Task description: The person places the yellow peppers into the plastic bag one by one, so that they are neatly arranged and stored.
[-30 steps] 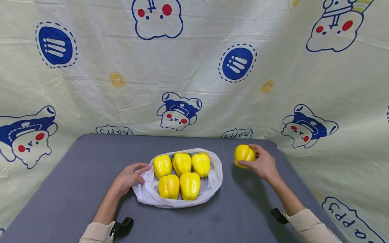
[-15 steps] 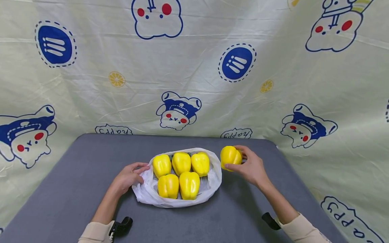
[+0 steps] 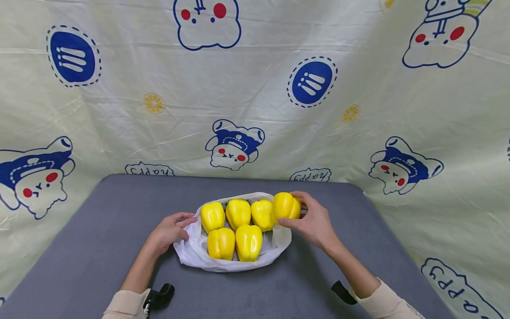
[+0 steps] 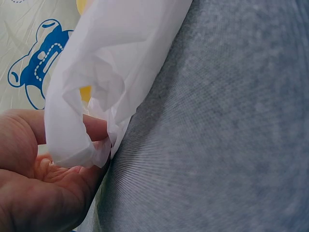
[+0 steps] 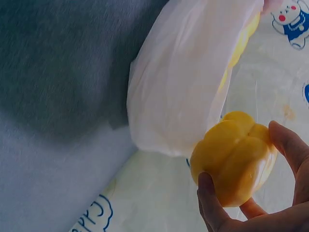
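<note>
A white plastic bag (image 3: 280,248) lies opened wide on the table, with several yellow bell peppers (image 3: 249,243) inside in two rows. My left hand (image 3: 169,232) grips the bag's left edge; the left wrist view shows the bag's gathered plastic (image 4: 72,121) between thumb and fingers. In my right hand (image 3: 314,221) is another yellow bell pepper (image 3: 286,206), pinched between thumb and fingertips. That pepper hangs over the bag's right rim and partly covers the back right pepper in the head view. From the right wrist, the held pepper (image 5: 234,159) appears beside the bag's outer wall (image 5: 174,82).
The grey table (image 3: 119,212) has rounded far corners. Behind it and at both sides hangs a pale printed curtain (image 3: 271,141). A black strap device (image 3: 161,297) sits at the left wrist and another (image 3: 343,292) at the right.
My right hand has carried its bell pepper leftward, from right of the bag to over its right rim. The left hand and the bag have stayed in place.
</note>
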The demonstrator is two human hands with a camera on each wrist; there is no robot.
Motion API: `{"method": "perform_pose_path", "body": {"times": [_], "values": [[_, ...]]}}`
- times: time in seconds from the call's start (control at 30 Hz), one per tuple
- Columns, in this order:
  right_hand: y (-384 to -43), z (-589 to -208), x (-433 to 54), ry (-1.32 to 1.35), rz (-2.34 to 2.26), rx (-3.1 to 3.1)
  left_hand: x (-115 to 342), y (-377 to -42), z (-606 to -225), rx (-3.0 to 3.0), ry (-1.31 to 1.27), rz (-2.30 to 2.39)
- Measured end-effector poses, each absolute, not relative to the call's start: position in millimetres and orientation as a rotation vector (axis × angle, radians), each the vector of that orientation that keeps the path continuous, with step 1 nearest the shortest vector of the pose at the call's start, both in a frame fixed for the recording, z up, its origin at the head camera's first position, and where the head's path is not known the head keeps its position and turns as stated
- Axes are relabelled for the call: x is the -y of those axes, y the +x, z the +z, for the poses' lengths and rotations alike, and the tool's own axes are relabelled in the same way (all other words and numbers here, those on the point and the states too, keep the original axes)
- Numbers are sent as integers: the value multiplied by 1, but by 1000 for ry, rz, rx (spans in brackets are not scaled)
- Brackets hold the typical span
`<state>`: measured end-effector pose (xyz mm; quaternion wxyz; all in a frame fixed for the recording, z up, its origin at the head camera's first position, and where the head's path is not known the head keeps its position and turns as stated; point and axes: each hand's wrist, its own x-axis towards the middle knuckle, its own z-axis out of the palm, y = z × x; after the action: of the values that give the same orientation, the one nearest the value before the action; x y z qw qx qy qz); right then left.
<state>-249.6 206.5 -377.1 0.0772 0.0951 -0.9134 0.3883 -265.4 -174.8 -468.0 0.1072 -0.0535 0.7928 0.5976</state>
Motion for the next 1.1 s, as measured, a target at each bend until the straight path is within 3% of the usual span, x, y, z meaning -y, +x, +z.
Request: {"method": "perform_pose_path", "body": {"times": [1.1], "values": [[-230, -394, -178, 318, 989, 2894, 176, -266, -469, -2324, -157, 1778]]}}
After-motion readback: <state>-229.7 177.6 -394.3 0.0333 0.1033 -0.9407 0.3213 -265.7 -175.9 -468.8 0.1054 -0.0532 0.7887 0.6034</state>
